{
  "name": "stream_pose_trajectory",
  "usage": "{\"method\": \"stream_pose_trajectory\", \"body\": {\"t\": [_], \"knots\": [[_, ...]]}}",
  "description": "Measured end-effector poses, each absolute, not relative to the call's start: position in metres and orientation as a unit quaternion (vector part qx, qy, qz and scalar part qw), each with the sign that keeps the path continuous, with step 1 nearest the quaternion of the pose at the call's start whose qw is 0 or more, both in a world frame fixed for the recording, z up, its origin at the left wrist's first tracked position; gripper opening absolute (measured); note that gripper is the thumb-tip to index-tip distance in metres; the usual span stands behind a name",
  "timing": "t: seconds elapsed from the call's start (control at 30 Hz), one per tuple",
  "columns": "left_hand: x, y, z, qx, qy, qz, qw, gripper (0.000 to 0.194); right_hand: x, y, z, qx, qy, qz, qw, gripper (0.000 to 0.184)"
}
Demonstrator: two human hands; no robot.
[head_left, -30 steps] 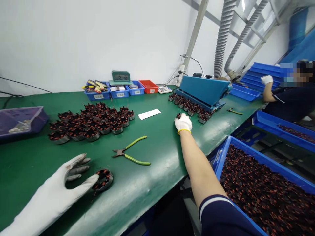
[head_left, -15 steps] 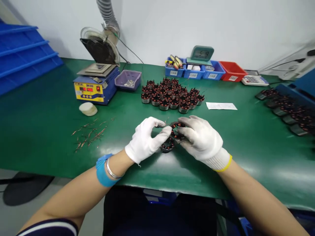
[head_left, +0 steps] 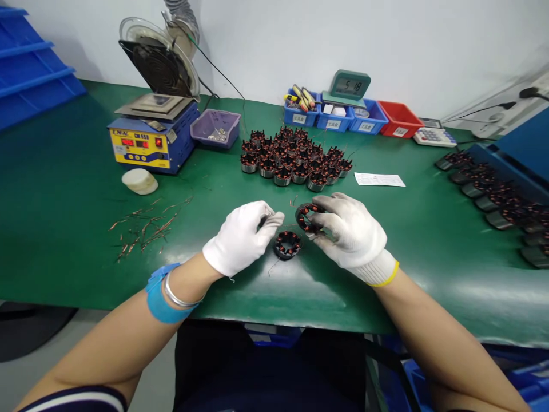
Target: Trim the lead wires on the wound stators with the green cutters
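Observation:
My right hand (head_left: 349, 232), in a white knit glove, grips a motor stator (head_left: 305, 216), a dark ring with copper windings, tilted above the green bench. To its left my gloved left hand (head_left: 244, 234) is closed in a pinch, thumb against fingers. What it pinches, if anything, is too small to make out. Between the hands a second stator (head_left: 287, 245) lies flat on the bench, a thin wire sticking out at its lower left. A small bit of wire (head_left: 293, 201) shows just beyond the held stator.
Several stators (head_left: 295, 157) stand grouped beyond my hands; more stators (head_left: 500, 194) line the right. Loose copper wire scraps (head_left: 146, 226) lie left, near a blue soldering pot (head_left: 150, 137), a round white pad (head_left: 139, 181) and a purple bin (head_left: 215, 129). Small bins (head_left: 337, 117) stand at the wall.
My left hand has drawn left, away from the held stator, and its fingers have closed. The stator on the bench now shows more fully. The camera view has shifted slightly.

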State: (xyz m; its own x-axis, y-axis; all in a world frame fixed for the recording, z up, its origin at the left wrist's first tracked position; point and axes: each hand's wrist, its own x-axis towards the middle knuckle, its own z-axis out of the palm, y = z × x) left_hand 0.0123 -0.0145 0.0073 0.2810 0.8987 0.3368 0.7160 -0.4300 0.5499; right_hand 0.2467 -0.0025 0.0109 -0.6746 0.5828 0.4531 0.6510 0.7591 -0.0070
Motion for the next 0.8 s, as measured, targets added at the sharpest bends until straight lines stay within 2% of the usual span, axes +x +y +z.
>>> {"method": "stream_pose_trajectory", "body": {"t": [0.2,0.27,0.37,0.4,0.47,0.57,0.63,0.7,0.77,0.8], "knots": [[0.005,-0.004,0.001,0.791,0.557,0.251,0.041,0.032,0.252,0.002,0.011,-0.336,-0.904,-0.076,0.252,0.021],[0.0,0.002,0.002,0.755,0.597,0.265,0.066,0.032,0.268,0.011,0.008,-0.41,-0.863,-0.061,0.29,0.022],[-0.008,0.007,0.006,0.708,0.6,0.32,0.193,0.033,0.315,0.025,0.005,-0.659,-0.686,-0.03,0.306,0.028],[-0.009,0.007,0.006,0.708,0.575,0.326,0.249,0.037,0.335,0.029,0.003,-0.75,-0.604,-0.009,0.271,0.029],[-0.009,0.004,0.006,0.731,0.517,0.294,0.334,0.063,0.376,0.032,0.002,-0.815,-0.532,0.01,0.229,0.034],[-0.004,-0.002,0.003,0.785,0.457,0.199,0.368,0.103,0.416,0.028,0.008,-0.881,-0.428,0.027,0.198,0.04],[0.002,-0.005,0.001,0.801,0.44,0.171,0.369,0.11,0.415,0.022,0.017,-0.893,-0.405,-0.001,0.198,0.056],[0.008,-0.007,-0.001,0.801,0.432,0.164,0.379,0.104,0.389,0.013,0.026,-0.868,-0.441,-0.023,0.227,0.071],[0.014,-0.007,-0.004,0.801,0.441,0.158,0.374,0.097,0.342,0.001,0.03,-0.777,-0.562,0.024,0.285,0.067],[0.016,-0.007,-0.006,0.801,0.452,0.157,0.359,0.095,0.316,-0.005,0.029,-0.674,-0.662,0.089,0.314,0.063]]}}
